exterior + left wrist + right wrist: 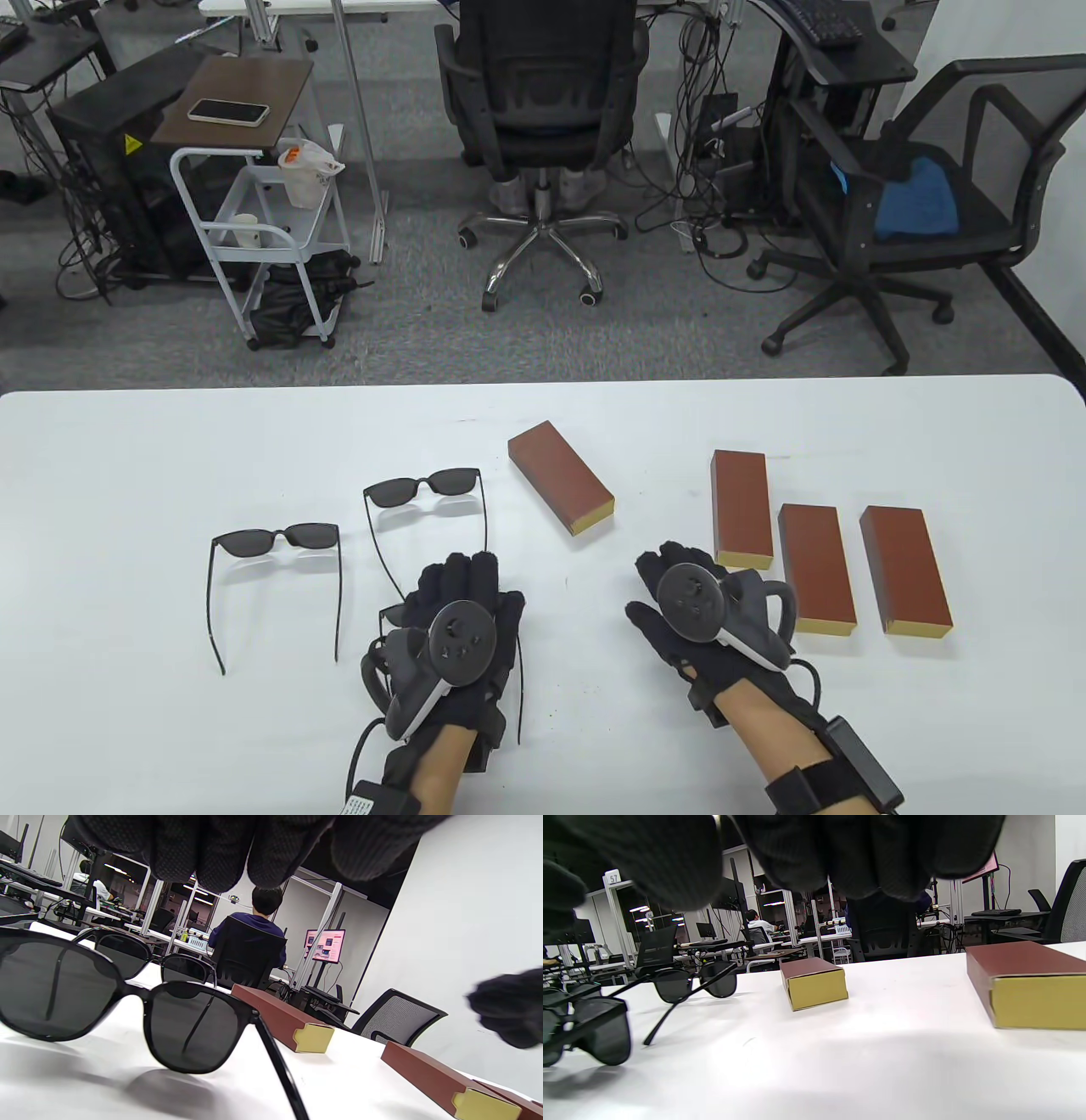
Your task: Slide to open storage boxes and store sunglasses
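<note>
Three black sunglasses lie unfolded on the white table (pixel 127 475): one at the left (pixel 276 539), one in the middle (pixel 424 486), and a third (pixel 392 615) mostly hidden under my left hand (pixel 462 581). In the left wrist view that third pair (pixel 118 1005) stands on the table, with my fingers (pixel 237 853) hanging above it, apart from it. Four closed brown storage boxes with yellow ends lie to the right: an angled one (pixel 560 478) and three side by side (pixel 742 508), (pixel 816 567), (pixel 904 569). My right hand (pixel 670 573) is empty, low over the table left of those three.
The table's far edge runs across the middle of the table view. Office chairs (pixel 543 127), a white trolley (pixel 254 229) and cables stand on the floor beyond it. Bare table (pixel 882 1052) lies between my right hand and the angled box (pixel 814 982).
</note>
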Tool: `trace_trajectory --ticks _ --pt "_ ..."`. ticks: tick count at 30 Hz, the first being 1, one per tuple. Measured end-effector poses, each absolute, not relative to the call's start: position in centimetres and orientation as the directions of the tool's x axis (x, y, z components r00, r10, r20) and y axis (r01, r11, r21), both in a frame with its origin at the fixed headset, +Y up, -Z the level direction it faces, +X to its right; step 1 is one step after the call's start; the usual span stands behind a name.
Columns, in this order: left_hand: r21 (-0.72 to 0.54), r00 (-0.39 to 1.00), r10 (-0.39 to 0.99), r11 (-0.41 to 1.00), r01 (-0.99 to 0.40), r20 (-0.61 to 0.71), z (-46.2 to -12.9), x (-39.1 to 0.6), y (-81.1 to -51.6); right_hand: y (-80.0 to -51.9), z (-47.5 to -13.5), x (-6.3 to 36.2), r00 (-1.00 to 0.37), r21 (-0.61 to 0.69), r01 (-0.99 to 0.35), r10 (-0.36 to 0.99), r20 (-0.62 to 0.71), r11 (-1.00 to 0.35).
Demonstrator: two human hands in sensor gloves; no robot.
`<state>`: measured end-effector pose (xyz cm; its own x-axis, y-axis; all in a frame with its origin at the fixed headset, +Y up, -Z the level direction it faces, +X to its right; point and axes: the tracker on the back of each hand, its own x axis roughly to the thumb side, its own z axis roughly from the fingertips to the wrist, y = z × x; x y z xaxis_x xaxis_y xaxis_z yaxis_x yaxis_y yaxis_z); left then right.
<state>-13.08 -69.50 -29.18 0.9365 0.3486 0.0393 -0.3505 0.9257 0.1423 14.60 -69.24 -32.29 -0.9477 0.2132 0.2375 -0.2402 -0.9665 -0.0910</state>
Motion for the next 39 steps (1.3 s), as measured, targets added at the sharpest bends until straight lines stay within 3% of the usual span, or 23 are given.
trace_trajectory --ticks 4,14,24,39 --pt "0.082 0.929 0.371 0.925 -0.37 0.002 -29.4 -13.7 -69.8 -70.0 -30.7 15.8 -0.945 -0.09 -0.264 0.239 0.225 -0.96" --pt "0.063 0.924 0.369 0.929 -0.365 -0.098 -29.8 -16.4 -69.7 -72.4 -30.7 17.2 -0.959 -0.044 -0.234 0.223 0.175 -0.971" --pt "-0.005 0.968 0.142 0.989 -0.146 -0.205 -30.9 -18.3 -72.0 -72.6 -30.9 20.4 -0.957 -0.045 -0.285 0.281 0.079 -0.958" --pt "-0.059 0.98 0.039 0.997 -0.051 -0.196 -31.5 -17.9 -73.5 -72.9 -31.2 20.8 -0.955 -0.029 -0.293 0.29 0.069 -0.956"
